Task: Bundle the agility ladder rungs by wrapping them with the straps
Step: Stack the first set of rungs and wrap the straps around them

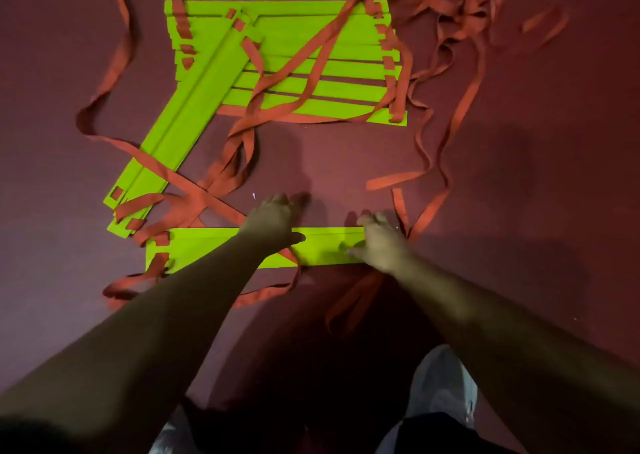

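1. Your near stack of rungs [207, 249] lies flat on the dark red floor [519, 176], right in front of you. It runs from side to side.
2. Your left hand [273, 220] sits on the far edge of the near stack, about in the middle. Its thumb lies on top of the green. Its fingers reach past the far edge. I cannot tell if they hold anything, because they are blurry.
3. Your right hand [381, 244] grips the right end of the near stack. The thumb is on top and the fingers curl round the end.
4. One orange strap [289, 254] crosses the top of the near stack between your two hands.
5. More straps [225, 166] lie loose on the floor on every side of the near stack, and some cross over each other just past its left end.
6. The slanted rungs [187, 114] lie past the left end of the near stack and point away from you.
7. The far rungs [346, 92] lie spread out flat well beyond the near stack, with straps over them.
8. Your shoe [443, 381] is on the floor on your side of the near stack, toward the right.
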The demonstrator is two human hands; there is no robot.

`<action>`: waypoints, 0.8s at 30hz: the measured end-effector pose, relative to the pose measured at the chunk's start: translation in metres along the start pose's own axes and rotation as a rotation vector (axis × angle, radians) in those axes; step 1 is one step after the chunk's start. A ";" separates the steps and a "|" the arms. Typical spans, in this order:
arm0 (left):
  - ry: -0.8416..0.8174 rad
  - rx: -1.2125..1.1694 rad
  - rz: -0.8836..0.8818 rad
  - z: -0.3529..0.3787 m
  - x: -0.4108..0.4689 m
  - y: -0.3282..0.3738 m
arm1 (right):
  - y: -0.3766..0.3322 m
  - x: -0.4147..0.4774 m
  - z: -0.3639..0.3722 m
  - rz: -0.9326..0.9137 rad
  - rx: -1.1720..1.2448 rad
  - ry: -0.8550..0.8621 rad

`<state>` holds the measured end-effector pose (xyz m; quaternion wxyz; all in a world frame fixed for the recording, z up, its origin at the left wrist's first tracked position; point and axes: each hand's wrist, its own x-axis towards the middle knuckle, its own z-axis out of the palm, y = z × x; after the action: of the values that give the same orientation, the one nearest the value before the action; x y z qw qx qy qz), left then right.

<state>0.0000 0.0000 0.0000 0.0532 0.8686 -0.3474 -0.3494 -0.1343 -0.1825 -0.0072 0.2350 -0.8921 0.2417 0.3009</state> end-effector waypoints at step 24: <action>0.141 -0.146 -0.086 -0.010 -0.042 -0.006 | -0.006 -0.013 -0.066 -0.041 -0.106 0.168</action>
<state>-0.0119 0.0297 0.0295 0.1255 0.8989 -0.2790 -0.3137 -0.1121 -0.2118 0.0497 0.1723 -0.9302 0.2259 0.2325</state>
